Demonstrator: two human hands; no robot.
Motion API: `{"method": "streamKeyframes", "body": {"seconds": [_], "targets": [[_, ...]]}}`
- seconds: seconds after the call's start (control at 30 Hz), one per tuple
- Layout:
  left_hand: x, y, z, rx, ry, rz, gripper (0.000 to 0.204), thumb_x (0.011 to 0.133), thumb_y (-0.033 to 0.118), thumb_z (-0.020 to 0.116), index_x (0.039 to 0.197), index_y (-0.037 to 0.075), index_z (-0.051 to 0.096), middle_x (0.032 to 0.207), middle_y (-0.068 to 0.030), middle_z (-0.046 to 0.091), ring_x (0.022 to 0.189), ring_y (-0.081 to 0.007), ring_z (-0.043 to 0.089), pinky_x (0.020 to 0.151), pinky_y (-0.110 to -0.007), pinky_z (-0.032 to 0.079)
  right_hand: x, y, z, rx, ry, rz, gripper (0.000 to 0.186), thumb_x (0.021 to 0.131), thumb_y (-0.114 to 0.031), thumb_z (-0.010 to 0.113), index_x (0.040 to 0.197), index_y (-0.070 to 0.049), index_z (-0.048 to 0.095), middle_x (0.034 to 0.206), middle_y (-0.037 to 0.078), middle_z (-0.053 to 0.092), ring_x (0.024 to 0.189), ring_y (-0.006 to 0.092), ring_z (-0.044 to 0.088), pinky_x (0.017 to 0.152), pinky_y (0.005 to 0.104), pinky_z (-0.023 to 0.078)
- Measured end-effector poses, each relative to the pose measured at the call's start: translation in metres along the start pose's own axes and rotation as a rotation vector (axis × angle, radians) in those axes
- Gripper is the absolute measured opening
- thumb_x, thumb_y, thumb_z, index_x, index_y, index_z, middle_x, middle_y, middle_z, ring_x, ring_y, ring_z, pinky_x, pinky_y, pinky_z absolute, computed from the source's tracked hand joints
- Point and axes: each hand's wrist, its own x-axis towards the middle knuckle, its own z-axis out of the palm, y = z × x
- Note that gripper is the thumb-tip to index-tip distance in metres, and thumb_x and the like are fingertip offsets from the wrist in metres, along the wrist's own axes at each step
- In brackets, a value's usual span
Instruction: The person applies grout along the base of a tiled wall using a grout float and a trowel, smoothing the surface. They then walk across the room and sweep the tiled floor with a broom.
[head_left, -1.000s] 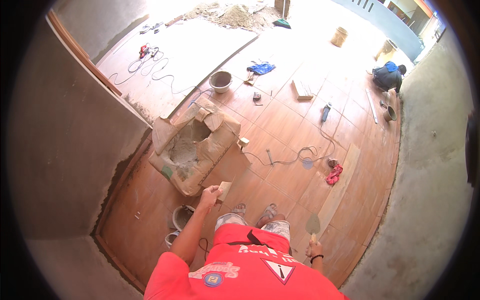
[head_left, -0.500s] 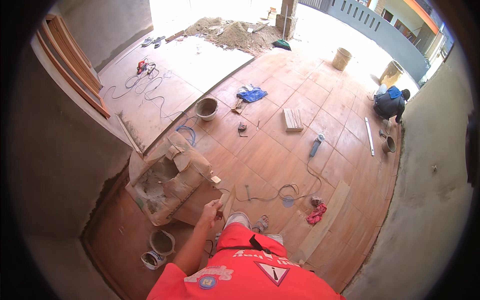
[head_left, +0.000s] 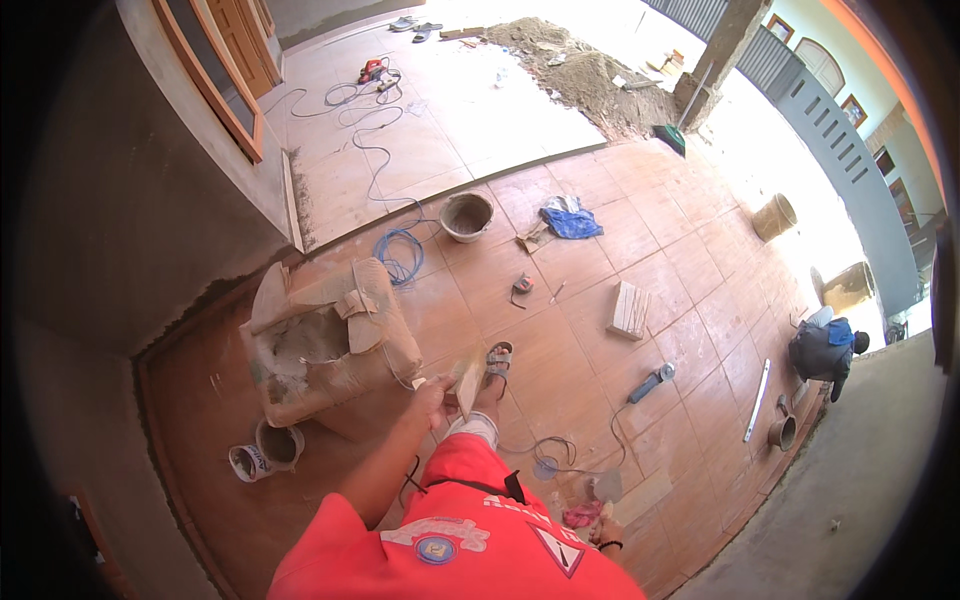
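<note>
My left hand [head_left: 432, 400], at the lower middle, grips a small flat pale piece [head_left: 468, 388], wood or tile, tilted upright. Just left of it lies a torn paper sack of grey powder [head_left: 390, 345], with two small containers [head_left: 280, 445] below it on the tiled floor. Low on the right, my right hand [head_left: 607, 530] is closed on the handle of a trowel [head_left: 606, 485], its blade over a crumpled pink cloth [head_left: 578, 516]. A sandalled foot [head_left: 498, 362] is stepping out beyond the pale piece.
A bucket [head_left: 466, 215], blue cloth [head_left: 570, 222], wooden block [head_left: 628, 310] and angle grinder [head_left: 648, 385] with trailing cord lie on the tiles. A raised pale slab [head_left: 440, 120] holds cables; a sand heap [head_left: 600, 80] lies beyond. A person [head_left: 815, 355] crouches by the right wall.
My view has swung leftward, so the crouching person sits lower and farther right. My foot has moved forward. The trowel, out of sight half a second ago, shows again.
</note>
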Motion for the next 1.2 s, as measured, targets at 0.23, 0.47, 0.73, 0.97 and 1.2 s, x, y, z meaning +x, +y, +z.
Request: {"method": "streamKeyframes", "body": {"seconds": [0.23, 0.47, 0.73, 0.97, 1.2], "targets": [[0.117, 0.096, 0.06, -0.004, 0.098, 0.038, 0.021, 0.088, 0.024, 0.054, 0.105, 0.011, 0.056, 0.084, -0.0039, 0.061, 0.062, -0.0158, 0.057, 0.052, -0.032, 0.043, 0.067, -0.134, 0.098, -0.648, -0.246, -0.088, 0.023, 0.085, -0.024, 0.053, 0.081, -0.002, 0.046, 0.057, 0.009, 0.049, 0.043, 0.0205, 0.05, 0.034, 0.0337, 0.04], [0.154, 0.212, 0.081, -0.052, 0.139, 0.198, 0.035, 0.087, 0.027, 0.056, 0.117, 0.01, 0.05, 0.078, -0.0018, 0.061, 0.058, -0.0131, 0.056, 0.051, -0.03, 0.041, 0.135, -0.299, 0.147, -0.777, -0.395, -0.239, 0.023, 0.085, -0.024, 0.051, 0.08, -0.001, 0.047, 0.057, 0.009, 0.049, 0.044, 0.0207, 0.05, 0.035, 0.0353, 0.039], [0.171, 0.21, 0.057, -0.411, 0.361, 0.211, 0.029, 0.088, 0.027, 0.055, 0.113, 0.013, 0.052, 0.08, -0.0004, 0.06, 0.058, -0.0128, 0.055, 0.046, -0.028, 0.039, 0.184, -0.52, 0.256, -0.626, -0.362, -0.253, 0.022, 0.084, -0.02, 0.053, 0.079, 0.0, 0.048, 0.057, 0.008, 0.049, 0.041, 0.0175, 0.049, 0.033, 0.0308, 0.038], [0.159, 0.201, 0.098, -0.683, 0.541, 0.263, 0.022, 0.09, 0.026, 0.052, 0.109, 0.016, 0.054, 0.091, 0.0005, 0.062, 0.07, -0.0142, 0.058, 0.044, -0.027, 0.039, 0.208, -0.641, 0.415, -0.992, -0.544, -0.305, 0.02, 0.082, -0.017, 0.052, 0.083, 0.003, 0.054, 0.059, 0.009, 0.054, 0.044, 0.0169, 0.052, 0.035, 0.0305, 0.039], [0.193, 0.198, 0.087, -0.731, 0.55, 0.222, 0.022, 0.093, 0.026, 0.043, 0.111, 0.017, 0.052, 0.096, 0.002, 0.061, 0.076, -0.0149, 0.057, 0.048, -0.03, 0.037, 0.199, -0.672, 0.582, -1.068, -0.718, -0.303, 0.021, 0.082, -0.018, 0.051, 0.086, 0.002, 0.055, 0.06, 0.008, 0.054, 0.046, 0.0167, 0.053, 0.038, 0.0308, 0.043]]}}
